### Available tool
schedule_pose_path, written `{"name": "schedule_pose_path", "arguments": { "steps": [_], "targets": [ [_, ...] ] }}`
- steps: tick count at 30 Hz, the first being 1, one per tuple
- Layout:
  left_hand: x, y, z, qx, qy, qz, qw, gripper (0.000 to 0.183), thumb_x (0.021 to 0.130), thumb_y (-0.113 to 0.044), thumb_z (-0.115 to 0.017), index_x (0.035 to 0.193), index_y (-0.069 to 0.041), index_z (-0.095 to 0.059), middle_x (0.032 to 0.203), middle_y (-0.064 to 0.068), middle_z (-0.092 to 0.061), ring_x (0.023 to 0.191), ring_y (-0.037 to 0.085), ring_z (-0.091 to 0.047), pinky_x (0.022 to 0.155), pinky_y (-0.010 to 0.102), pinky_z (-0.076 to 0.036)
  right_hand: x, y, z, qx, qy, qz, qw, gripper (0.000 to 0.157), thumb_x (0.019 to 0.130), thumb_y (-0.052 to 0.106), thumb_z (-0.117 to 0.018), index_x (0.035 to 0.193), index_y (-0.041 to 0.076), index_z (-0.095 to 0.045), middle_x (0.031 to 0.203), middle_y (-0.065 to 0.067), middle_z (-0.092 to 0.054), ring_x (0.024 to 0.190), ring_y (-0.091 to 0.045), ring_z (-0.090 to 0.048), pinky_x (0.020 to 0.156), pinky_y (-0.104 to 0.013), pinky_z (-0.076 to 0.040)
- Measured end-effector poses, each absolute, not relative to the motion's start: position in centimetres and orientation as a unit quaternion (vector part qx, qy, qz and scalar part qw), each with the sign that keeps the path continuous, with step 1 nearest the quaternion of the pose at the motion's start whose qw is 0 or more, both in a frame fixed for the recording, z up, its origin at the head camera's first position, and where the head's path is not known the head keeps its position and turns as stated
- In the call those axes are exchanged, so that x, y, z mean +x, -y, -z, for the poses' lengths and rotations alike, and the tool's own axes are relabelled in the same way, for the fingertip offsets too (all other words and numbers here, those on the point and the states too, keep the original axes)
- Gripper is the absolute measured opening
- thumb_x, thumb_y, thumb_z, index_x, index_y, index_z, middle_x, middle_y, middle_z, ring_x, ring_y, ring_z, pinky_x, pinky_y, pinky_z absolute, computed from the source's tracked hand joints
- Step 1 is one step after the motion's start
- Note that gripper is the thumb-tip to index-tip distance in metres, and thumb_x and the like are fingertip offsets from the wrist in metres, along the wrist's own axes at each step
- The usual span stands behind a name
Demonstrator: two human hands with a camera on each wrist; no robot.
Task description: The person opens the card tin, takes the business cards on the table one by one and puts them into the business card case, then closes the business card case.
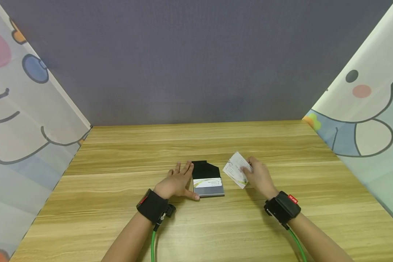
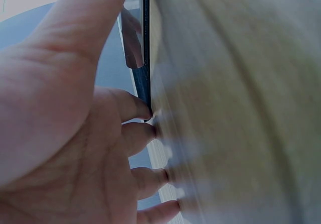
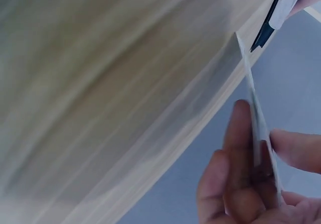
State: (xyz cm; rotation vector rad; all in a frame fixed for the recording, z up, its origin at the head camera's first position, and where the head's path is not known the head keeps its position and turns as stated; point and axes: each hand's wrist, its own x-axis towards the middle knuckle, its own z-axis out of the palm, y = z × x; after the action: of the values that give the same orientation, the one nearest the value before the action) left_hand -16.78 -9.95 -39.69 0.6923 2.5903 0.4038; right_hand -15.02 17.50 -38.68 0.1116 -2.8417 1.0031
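A business card holder [image 1: 209,191] lies with its black flap laid back, and a white card [image 1: 207,182] shows in its pocket. Along its left side rests my left hand [image 1: 177,182], fingers spread on the table and thumb at the lower left corner. In the left wrist view, the fingertips meet the wood beside the holder's edge [image 2: 146,43]. To the right, my right hand [image 1: 259,177] pinches a few white business cards [image 1: 236,168] between thumb and fingers. Seen edge-on in the right wrist view, the cards [image 3: 249,81] are held above the table.
The wooden table [image 1: 134,145] ends at a dark grey panel [image 1: 196,65] behind. Cartoon-printed sheets [image 1: 363,109] flank both sides. Each wrist wears a black band [image 1: 283,207] with a green cable [image 1: 296,240] trailing toward me.
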Motion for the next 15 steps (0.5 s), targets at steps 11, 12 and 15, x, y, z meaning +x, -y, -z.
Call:
{"name": "schedule_pose_path", "arguments": {
  "steps": [11, 12, 15],
  "targets": [
    [-16.88, 10.03, 39.77, 0.248, -0.933, -0.146, 0.215, 0.114, 0.067, -0.06, -0.065, 0.146, -0.004, -0.004, 0.154, 0.014, 0.0, 0.134, 0.044, 0.005, 0.107, 0.063, -0.012, -15.37, -18.07, 39.05, 0.026, 0.942, -0.332, 0.051, 0.019, 0.088, 0.005, -0.053, 0.097, -0.01, -0.059, 0.084, -0.023, -0.064, 0.06, -0.019, -0.054, 0.048, -0.029, -0.041],
    [-16.87, 10.03, 39.77, 0.247, -0.933, -0.146, 0.215, 0.114, 0.067, -0.06, -0.065, 0.146, -0.004, -0.004, 0.154, 0.014, 0.001, 0.134, 0.044, 0.005, 0.107, 0.063, -0.012, -15.36, -18.05, 39.02, 0.028, 0.941, -0.333, 0.05, 0.019, 0.088, 0.005, -0.053, 0.098, -0.01, -0.059, 0.086, -0.024, -0.064, 0.062, -0.02, -0.055, 0.05, -0.03, -0.043],
    [-16.86, 10.02, 39.75, 0.247, -0.933, -0.147, 0.215, 0.114, 0.067, -0.06, -0.065, 0.146, -0.004, -0.004, 0.154, 0.014, 0.0, 0.134, 0.043, 0.005, 0.107, 0.063, -0.012, -15.39, -17.96, 38.9, 0.034, 0.94, -0.337, 0.051, 0.02, 0.088, 0.004, -0.052, 0.1, -0.01, -0.061, 0.093, -0.026, -0.064, 0.069, -0.022, -0.057, 0.056, -0.034, -0.047]
  ]
}}
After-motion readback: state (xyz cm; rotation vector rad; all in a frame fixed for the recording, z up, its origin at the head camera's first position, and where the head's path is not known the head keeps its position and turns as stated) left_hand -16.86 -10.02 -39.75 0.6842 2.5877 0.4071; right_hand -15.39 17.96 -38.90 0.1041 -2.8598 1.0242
